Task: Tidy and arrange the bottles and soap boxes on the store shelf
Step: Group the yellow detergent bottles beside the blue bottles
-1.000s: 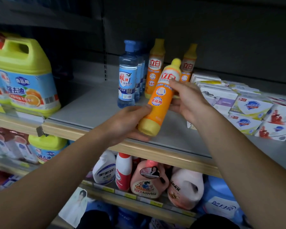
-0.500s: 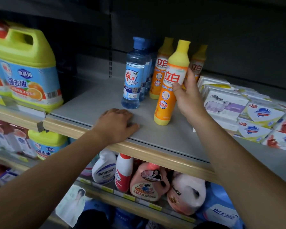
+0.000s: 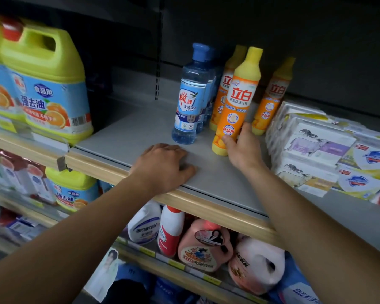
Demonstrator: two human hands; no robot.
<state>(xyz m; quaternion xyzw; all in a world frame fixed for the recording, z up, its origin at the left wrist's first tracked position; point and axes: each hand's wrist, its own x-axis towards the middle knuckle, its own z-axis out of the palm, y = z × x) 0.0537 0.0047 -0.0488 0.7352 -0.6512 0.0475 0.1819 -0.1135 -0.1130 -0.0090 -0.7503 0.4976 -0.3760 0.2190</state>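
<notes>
An orange bottle with a yellow cap [image 3: 237,102] stands upright on the grey shelf [image 3: 136,132]. My right hand [image 3: 242,148] grips its lower part from the right. Two more orange bottles [image 3: 272,95] stand behind it, and clear blue bottles [image 3: 190,99] stand to its left. My left hand [image 3: 165,165] rests flat on the shelf's front edge, holding nothing. Stacked soap boxes [image 3: 312,141] lie to the right of the bottles, some tilted.
Large yellow detergent jugs [image 3: 46,84] fill the neighbouring shelf on the left. Below, a lower shelf holds white, red and pink detergent bottles [image 3: 204,246]. The wooden shelf lip [image 3: 217,211] runs under my arms. A dark back panel closes the shelf behind.
The orange bottle went from tilted in both hands to upright on the shelf. My left hand let go and settled on the shelf edge. My right hand slid down to the bottle's base.
</notes>
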